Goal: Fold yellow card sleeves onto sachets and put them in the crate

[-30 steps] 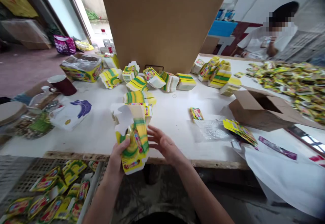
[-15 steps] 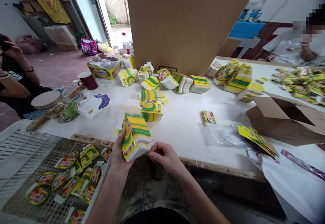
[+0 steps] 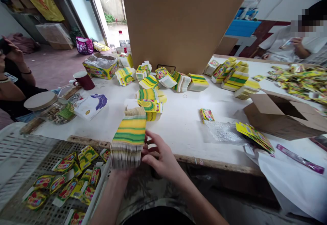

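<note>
A thick stack of flat printed cartons (image 3: 130, 133), yellow and green with pale layered edges, is held up over the front edge of the table. My left hand (image 3: 122, 175) supports it from below, its fingers mostly hidden behind the cartons. Against the stack's right side, my right hand (image 3: 162, 157) has its fingertips and thumb pressed to the edge. Just beyond lies another pile of the same cartons (image 3: 153, 106) on the white table (image 3: 178, 129).
A plastic crate (image 3: 99, 184) with several small filled packs stands at lower left. Along the back are more carton stacks (image 3: 198, 82), a maroon mug (image 3: 85, 81) and a tall cardboard sheet (image 3: 173, 24). At right sits an open cardboard box (image 3: 273, 123). Two people are nearby.
The stack has turned so its layered edges face me, and it now sits more upright. My right hand has moved from beside it onto its right side. The view has shifted slightly.
</note>
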Action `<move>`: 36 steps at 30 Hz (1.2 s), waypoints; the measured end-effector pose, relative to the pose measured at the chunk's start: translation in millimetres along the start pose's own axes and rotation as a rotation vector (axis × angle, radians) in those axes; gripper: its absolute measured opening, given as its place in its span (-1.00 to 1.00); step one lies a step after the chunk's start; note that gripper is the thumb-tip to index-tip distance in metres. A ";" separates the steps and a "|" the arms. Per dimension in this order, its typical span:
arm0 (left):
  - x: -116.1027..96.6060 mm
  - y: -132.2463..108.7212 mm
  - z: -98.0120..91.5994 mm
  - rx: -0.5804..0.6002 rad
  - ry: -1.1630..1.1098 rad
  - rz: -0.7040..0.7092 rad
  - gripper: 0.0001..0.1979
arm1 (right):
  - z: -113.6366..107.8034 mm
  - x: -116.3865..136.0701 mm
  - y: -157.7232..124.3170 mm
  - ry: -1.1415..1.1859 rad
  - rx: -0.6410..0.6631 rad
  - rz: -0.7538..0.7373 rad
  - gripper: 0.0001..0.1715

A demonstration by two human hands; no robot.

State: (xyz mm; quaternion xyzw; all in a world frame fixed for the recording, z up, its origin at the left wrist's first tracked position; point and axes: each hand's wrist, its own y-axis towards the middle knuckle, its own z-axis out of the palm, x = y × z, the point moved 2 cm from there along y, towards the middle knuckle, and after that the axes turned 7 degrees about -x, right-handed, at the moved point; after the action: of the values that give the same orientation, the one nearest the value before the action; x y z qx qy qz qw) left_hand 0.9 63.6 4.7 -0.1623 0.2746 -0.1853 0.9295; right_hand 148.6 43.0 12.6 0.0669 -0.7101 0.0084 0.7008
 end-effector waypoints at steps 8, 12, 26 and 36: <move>2.2 -10.1 4.4 0.049 -0.156 -0.098 -0.81 | 8.3 6.5 9.2 0.035 -0.182 -0.012 -0.70; 8.2 -8.1 3.9 0.068 -0.177 -0.173 -0.75 | 3.8 8.1 17.6 0.062 -0.217 -0.005 -0.75; 12.3 -7.0 10.3 0.210 -0.037 -0.365 -0.79 | -7.3 9.2 38.1 0.048 -0.230 -0.211 -0.86; 17.3 -10.2 3.2 0.299 -0.043 -0.403 -0.71 | -23.9 27.5 45.2 -0.383 0.005 -0.515 -0.87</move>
State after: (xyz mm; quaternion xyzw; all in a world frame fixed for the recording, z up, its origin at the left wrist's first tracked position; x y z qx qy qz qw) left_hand 13.6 47.8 3.6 -0.0786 0.1863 -0.4018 0.8931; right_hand 167.2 88.0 44.2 0.2463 -0.7890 -0.1804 0.5332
